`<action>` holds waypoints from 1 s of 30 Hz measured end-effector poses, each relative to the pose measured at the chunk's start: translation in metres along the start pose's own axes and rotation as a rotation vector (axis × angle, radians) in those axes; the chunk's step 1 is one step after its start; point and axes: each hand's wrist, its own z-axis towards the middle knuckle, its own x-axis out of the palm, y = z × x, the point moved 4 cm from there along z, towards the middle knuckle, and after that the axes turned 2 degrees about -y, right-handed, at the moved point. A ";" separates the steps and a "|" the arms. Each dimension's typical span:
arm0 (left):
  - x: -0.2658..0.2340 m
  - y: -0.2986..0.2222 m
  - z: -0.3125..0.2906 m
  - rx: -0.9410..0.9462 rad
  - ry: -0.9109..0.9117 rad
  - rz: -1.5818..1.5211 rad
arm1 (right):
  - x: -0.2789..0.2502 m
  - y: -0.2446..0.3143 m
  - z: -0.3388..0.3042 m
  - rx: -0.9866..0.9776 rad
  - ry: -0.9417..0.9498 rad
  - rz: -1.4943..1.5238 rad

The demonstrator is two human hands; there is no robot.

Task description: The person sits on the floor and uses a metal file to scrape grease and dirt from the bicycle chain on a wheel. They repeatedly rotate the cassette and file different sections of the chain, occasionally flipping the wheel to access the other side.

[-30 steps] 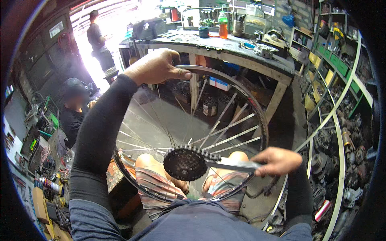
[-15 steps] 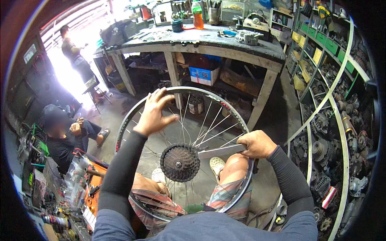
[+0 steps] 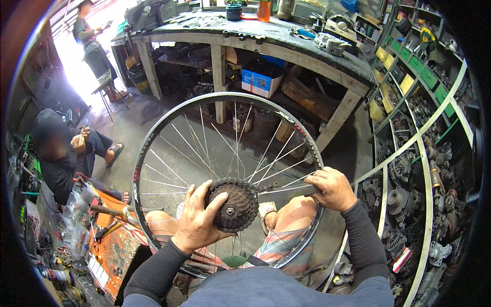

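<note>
A bicycle wheel (image 3: 176,109) with a black rim and thin spokes lies across my thighs. At its hub sits a dark sprocket cassette (image 3: 236,205), facing up. My left hand (image 3: 197,219) grips the cassette's left side, its thumb over the upper sprockets and its fingers along the edge. In my right hand (image 3: 331,189), closed at the wheel's right rim, is a chain whip (image 3: 286,193). Its flat metal bar points to the cassette's right side, where short dark chain links show. How far the chain wraps the sprockets is hidden.
Ahead stands a workbench (image 3: 194,35) with a blue-and-white box (image 3: 258,82) beneath. Shelves of metal parts (image 3: 404,169) line the right. Close on my left are an orange tool-strewn stand (image 3: 120,236) and a seated person (image 3: 61,158). Another person (image 3: 92,46) stands farther back.
My left hand has come down from above the wheel's upper left onto the cassette. My right hand keeps its grip on the chain whip. The view has shifted slightly.
</note>
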 end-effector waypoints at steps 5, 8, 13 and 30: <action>-0.007 0.003 -0.014 0.078 -0.197 -0.061 | -0.005 0.021 0.008 0.020 -0.082 -0.176; -0.002 0.008 -0.021 0.123 -0.271 -0.102 | -0.007 0.029 0.012 0.072 -0.098 -0.168; -0.004 0.007 -0.021 0.141 -0.288 -0.132 | -0.005 0.033 0.010 0.018 -0.191 -0.171; 0.020 0.018 -0.008 0.045 -0.174 -0.211 | 0.022 0.043 -0.024 0.293 -0.157 -0.213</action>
